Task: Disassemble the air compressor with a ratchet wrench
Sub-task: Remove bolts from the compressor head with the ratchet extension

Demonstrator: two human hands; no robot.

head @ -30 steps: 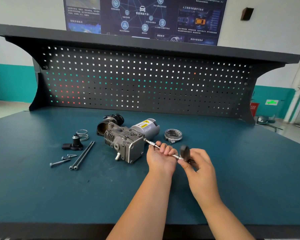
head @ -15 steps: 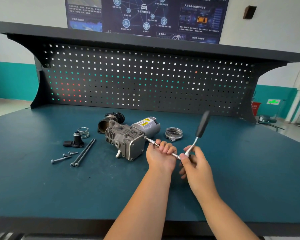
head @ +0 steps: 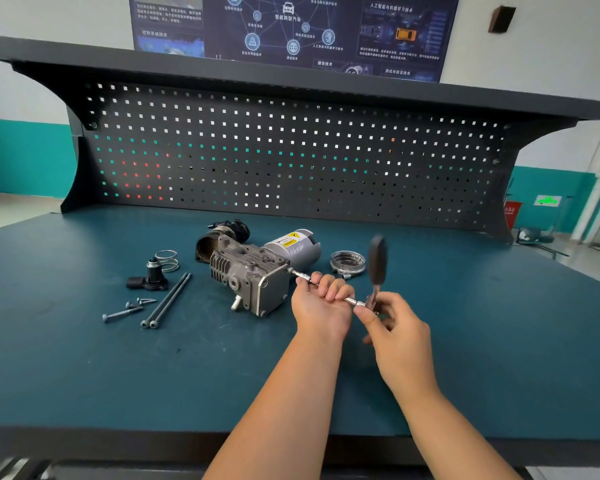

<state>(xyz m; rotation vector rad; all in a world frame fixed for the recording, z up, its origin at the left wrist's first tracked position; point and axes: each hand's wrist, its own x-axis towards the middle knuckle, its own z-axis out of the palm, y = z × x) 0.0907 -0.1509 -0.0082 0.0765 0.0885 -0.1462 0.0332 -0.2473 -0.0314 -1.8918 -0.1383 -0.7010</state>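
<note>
The grey air compressor (head: 253, 271) lies on the blue-green bench with its silver motor can pointing back right. A ratchet wrench's extension bar runs from the compressor's right side toward me. My left hand (head: 321, 304) grips that bar. My right hand (head: 392, 327) pinches the ratchet head, and the black ratchet handle (head: 377, 261) stands nearly upright, blurred.
Left of the compressor lie two long black bolts (head: 167, 299), several short screws (head: 127, 310), a black fitting (head: 151, 277) and a spring (head: 167, 259). A metal ring (head: 347, 262) lies behind my hands. The pegboard (head: 291, 161) closes the bench's back.
The ratchet handle swung up from my right palm, out to the upper right, then back to nearly upright. My left hand stayed on the bar.
</note>
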